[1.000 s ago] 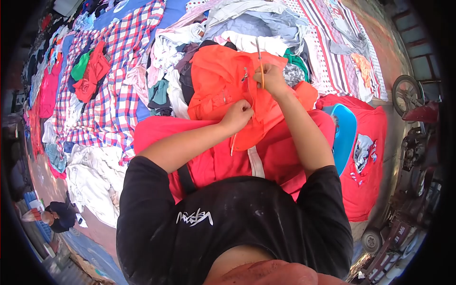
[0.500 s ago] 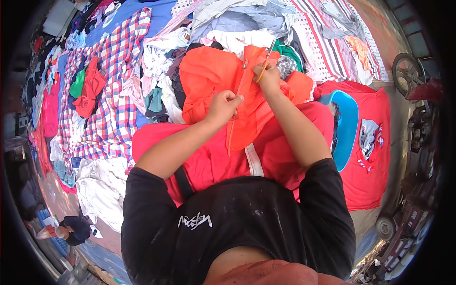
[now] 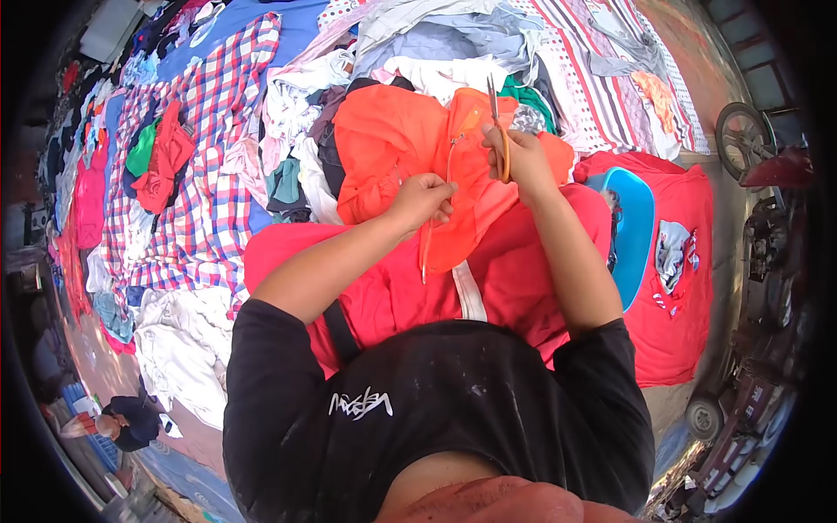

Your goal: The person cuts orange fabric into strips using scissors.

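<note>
1. The step in hand, as I judge it, is scissor work along the zip of the orange garment (image 3: 384, 131), which lies bunched over my lap, under and between my hands.
2. My left hand (image 3: 420, 200) is nearly closed, its thumb and fingertips pinching the garment's edge at the zip strip (image 3: 450, 164); the strip's loose end hangs below that hand, towards me.
3. My right hand (image 3: 523, 161) is curled round the orange handles of the scissors (image 3: 495, 118), whose blades point up and away from me. They look nearly together, though I can't tell whether they are fully shut.
4. A cut here calls for the strip drawn taut, the blades lined up beside it, and my left fingertips clear of them.
5. Just beyond my hands is the pile of clothes (image 3: 445, 78); right of my right hand, beside my knee, is the blue basin (image 3: 639, 235).
</note>
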The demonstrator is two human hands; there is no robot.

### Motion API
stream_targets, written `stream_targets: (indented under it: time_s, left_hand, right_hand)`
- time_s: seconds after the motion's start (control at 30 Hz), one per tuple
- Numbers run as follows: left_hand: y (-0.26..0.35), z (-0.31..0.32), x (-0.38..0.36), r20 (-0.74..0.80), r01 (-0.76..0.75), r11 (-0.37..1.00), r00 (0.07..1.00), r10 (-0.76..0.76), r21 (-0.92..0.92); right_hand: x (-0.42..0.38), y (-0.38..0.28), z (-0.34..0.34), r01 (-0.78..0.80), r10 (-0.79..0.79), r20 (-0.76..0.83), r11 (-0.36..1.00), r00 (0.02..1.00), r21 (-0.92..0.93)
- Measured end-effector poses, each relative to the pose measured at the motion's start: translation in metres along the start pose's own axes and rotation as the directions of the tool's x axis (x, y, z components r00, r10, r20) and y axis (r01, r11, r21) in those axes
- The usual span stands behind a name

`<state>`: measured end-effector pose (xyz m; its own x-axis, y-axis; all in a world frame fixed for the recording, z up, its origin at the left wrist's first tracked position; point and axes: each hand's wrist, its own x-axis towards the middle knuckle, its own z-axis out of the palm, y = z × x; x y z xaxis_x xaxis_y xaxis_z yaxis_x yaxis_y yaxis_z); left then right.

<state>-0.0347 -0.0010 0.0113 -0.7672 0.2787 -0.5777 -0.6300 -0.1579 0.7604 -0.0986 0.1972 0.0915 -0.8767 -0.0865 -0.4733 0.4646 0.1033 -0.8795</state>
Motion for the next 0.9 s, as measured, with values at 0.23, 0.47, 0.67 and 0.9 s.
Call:
stream_targets:
  time_s: [0.23,0.47,0.67,0.9]
  left_hand:
    - [0.003,0.005,-0.010,0.040,-0.024,0.992,0.999,0.029,-0.121]
    - [-0.001,0.006,-0.010,0.101,-0.037,0.986,0.993,0.054,-0.163]
    - [-0.009,0.008,-0.007,0.173,-0.141,0.949,0.965,0.195,-0.281]
    - [-0.022,0.008,-0.004,0.196,-0.186,0.970,0.957,0.215,-0.160]
  right_hand:
    - [-0.111,0.065,0.023,-0.245,0.190,0.171,0.876,0.967,0.415]
    - [-0.138,0.088,0.028,-0.312,0.221,0.267,0.875,0.938,0.371]
    - [-0.133,0.096,0.031,-0.325,0.235,0.276,0.880,0.932,0.346]
    - [-0.114,0.089,0.039,-0.327,0.259,0.226,0.876,0.939,0.355]
